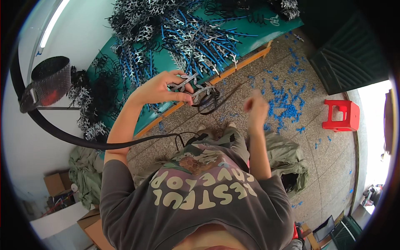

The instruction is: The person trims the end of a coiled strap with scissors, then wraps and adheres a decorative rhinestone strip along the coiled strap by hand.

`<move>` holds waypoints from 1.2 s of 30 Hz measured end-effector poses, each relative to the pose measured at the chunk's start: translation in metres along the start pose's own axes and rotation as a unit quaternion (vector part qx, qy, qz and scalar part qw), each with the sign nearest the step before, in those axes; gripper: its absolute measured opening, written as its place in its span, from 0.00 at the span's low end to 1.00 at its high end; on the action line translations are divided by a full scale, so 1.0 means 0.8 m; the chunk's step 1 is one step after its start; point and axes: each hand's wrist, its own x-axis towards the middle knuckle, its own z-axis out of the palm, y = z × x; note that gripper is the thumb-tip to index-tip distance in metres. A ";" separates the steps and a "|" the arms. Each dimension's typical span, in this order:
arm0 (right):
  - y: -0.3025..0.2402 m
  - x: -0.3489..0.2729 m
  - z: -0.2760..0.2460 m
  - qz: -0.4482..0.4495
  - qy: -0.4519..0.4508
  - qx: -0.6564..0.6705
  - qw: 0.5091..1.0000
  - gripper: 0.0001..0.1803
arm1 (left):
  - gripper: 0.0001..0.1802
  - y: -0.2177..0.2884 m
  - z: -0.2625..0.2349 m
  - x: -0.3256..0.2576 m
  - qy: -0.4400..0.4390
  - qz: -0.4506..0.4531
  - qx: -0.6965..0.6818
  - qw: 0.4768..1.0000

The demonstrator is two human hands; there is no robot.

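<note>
My left hand is closed, its thumb and fingers pinching a black strip with silver leaf shapes. Loops of thin black strap hang below the strip, and a blurred length stretches toward my other hand. Over the floor, my right hand looks curled and is smeared by motion; whether the strap's end is between its fingers cannot be made out. Just beyond my left hand, a pile of similar silver-and-black leafy pieces with blue strips covers much of a green-topped table.
The table has a wooden edge. Blue scraps litter the speckled floor, with a red stool to the right. A black flexible arm curves in at left beside a mesh-covered lamp-like head. Cardboard boxes stand lower left.
</note>
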 end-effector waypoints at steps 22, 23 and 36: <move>-0.083 0.039 0.078 -0.195 -0.356 0.344 0.846 0.09 | 0.12 -0.003 -0.013 -0.082 0.153 0.033 0.063 0.986; -0.090 0.038 0.073 -0.278 -0.393 0.325 0.814 0.10 | 0.12 -0.004 -0.013 -0.084 0.156 0.032 0.064 0.985; -0.089 0.037 0.090 -0.053 -0.359 0.368 0.856 0.04 | 0.13 0.017 -0.009 -0.080 0.113 0.148 0.060 0.981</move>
